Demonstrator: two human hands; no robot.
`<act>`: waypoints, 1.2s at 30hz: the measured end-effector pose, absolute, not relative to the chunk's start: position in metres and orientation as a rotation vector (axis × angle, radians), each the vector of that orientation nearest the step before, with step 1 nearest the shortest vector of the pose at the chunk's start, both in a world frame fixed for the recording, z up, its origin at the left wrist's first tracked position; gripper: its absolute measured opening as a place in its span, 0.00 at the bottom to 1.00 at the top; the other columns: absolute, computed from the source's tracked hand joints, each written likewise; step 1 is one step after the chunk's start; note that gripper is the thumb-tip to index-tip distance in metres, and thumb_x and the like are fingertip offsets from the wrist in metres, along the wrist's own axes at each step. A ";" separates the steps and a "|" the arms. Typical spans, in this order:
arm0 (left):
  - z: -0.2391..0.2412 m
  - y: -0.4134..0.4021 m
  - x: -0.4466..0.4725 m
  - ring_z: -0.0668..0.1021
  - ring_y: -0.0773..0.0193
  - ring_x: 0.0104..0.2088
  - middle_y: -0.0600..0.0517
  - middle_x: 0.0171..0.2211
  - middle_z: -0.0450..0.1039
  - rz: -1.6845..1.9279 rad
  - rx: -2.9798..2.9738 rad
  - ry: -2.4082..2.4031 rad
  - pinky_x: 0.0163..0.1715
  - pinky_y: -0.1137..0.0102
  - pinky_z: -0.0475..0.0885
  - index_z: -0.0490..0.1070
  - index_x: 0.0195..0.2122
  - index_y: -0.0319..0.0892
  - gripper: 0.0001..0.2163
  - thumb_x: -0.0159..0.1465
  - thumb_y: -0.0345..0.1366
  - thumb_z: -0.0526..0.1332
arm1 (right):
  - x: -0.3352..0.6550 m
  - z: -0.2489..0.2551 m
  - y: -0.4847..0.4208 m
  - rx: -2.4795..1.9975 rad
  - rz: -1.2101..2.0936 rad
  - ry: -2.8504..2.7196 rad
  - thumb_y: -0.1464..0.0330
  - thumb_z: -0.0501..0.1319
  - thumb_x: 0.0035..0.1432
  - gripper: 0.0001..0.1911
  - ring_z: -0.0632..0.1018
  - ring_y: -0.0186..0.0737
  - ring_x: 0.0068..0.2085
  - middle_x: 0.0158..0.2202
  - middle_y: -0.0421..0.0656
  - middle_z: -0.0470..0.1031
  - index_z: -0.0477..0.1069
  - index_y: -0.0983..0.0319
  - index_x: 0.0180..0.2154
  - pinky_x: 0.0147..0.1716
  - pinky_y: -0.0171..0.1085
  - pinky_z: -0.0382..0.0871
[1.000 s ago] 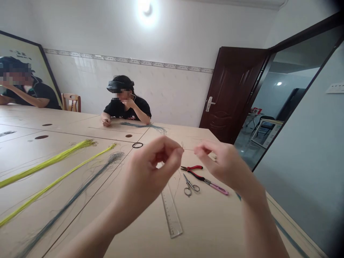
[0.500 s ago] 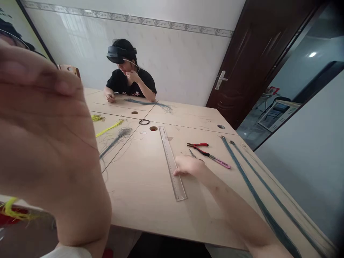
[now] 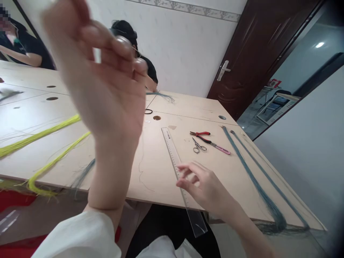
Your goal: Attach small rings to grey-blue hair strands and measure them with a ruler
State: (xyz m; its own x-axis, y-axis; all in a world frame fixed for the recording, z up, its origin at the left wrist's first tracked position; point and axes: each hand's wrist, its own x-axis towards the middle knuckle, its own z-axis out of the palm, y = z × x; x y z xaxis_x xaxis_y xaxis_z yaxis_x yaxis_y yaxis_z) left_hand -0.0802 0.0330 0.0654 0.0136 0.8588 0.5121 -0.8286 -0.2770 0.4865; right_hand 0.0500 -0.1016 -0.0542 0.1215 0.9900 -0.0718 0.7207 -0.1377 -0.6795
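Note:
My left hand point(image 3: 113, 82) is raised close to the camera, palm side showing, with its fingers curled in. Its upper part is blurred, and I cannot make out anything between the fingertips. My right hand point(image 3: 201, 182) hovers at or just over the clear ruler point(image 3: 172, 150), thumb and fingers bent but apart. Whether the fingertips touch it is unclear. The ruler's near end juts past the table edge. Beyond my right hand lie small scissors point(image 3: 198, 146), red-and-black pliers point(image 3: 200, 135) and a pink-handled tool point(image 3: 221, 149).
Bundles of blue-grey strands point(image 3: 249, 172) run along the table's right side, hanging over the edge. Yellow strands point(image 3: 40, 136) lie on the left. A person point(image 3: 150, 68) sits across the table, another person point(image 3: 27, 50) at far left. Cable holes point(image 3: 157, 118) pierce the tabletop.
My left hand has moved rightward and up, its fingers now curled. My right hand has come nearer, uncovering the scissors. The ruler has shifted toward me over the table edge. The view has shifted.

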 end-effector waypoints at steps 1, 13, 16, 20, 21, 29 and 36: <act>0.064 0.030 -0.074 0.72 0.77 0.25 0.63 0.22 0.62 1.541 0.861 -0.133 0.30 0.76 0.66 0.61 0.31 0.43 0.17 0.73 0.36 0.38 | 0.042 -0.049 -0.095 -1.743 0.748 -1.612 0.52 0.57 0.60 0.27 0.76 0.33 0.42 0.50 0.44 0.70 0.61 0.59 0.56 0.39 0.31 0.72; 0.059 0.041 -0.045 0.63 0.81 0.16 0.61 0.18 0.60 1.146 0.776 -0.195 0.21 0.78 0.62 0.64 0.29 0.37 0.12 0.70 0.27 0.48 | 0.018 -0.049 -0.111 -1.402 0.701 -1.427 0.66 0.59 0.61 0.10 0.75 0.29 0.29 0.26 0.37 0.76 0.75 0.62 0.29 0.31 0.28 0.67; 0.064 0.055 -0.054 0.63 0.81 0.17 0.63 0.17 0.61 1.211 0.751 -0.131 0.21 0.80 0.63 0.63 0.29 0.40 0.11 0.70 0.29 0.50 | 0.016 -0.073 -0.143 -1.536 0.784 -1.440 0.69 0.58 0.61 0.12 0.76 0.30 0.30 0.26 0.38 0.76 0.74 0.63 0.26 0.32 0.29 0.66; 0.069 0.073 -0.063 0.63 0.82 0.18 0.64 0.17 0.61 1.260 0.705 -0.062 0.19 0.82 0.63 0.62 0.29 0.41 0.10 0.69 0.29 0.52 | 0.014 -0.095 -0.179 -1.677 0.773 -1.423 0.72 0.57 0.61 0.12 0.75 0.32 0.31 0.26 0.40 0.76 0.74 0.63 0.26 0.32 0.29 0.65; 0.069 0.076 -0.064 0.62 0.82 0.17 0.64 0.17 0.61 1.263 0.682 -0.046 0.18 0.83 0.63 0.62 0.28 0.42 0.10 0.69 0.29 0.52 | 0.015 -0.096 -0.187 -1.712 0.769 -1.436 0.72 0.56 0.61 0.12 0.74 0.32 0.30 0.25 0.40 0.75 0.74 0.64 0.26 0.31 0.30 0.64; 0.065 0.088 -0.057 0.61 0.83 0.17 0.64 0.17 0.59 1.232 0.644 0.000 0.19 0.84 0.63 0.63 0.28 0.40 0.10 0.68 0.28 0.53 | 0.049 -0.094 -0.212 -2.116 1.075 -1.288 0.64 0.54 0.62 0.17 0.76 0.35 0.29 0.25 0.40 0.77 0.73 0.62 0.24 0.31 0.32 0.64; 0.062 0.072 -0.049 0.60 0.81 0.19 0.62 0.18 0.61 1.113 0.744 -0.084 0.19 0.82 0.62 0.64 0.30 0.40 0.07 0.67 0.27 0.55 | 0.049 -0.128 -0.187 -2.141 1.029 -1.025 0.48 0.48 0.62 0.30 0.78 0.39 0.28 0.24 0.45 0.77 0.71 0.64 0.25 0.29 0.35 0.65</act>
State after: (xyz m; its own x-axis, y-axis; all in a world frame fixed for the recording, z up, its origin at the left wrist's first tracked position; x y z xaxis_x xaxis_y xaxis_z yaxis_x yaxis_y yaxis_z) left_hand -0.0492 0.0724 0.0618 0.4648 0.7813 0.4166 -0.8351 0.2305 0.4995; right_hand 0.0487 -0.1872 -0.1276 0.4170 0.8158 -0.4007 0.3971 -0.5601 -0.7271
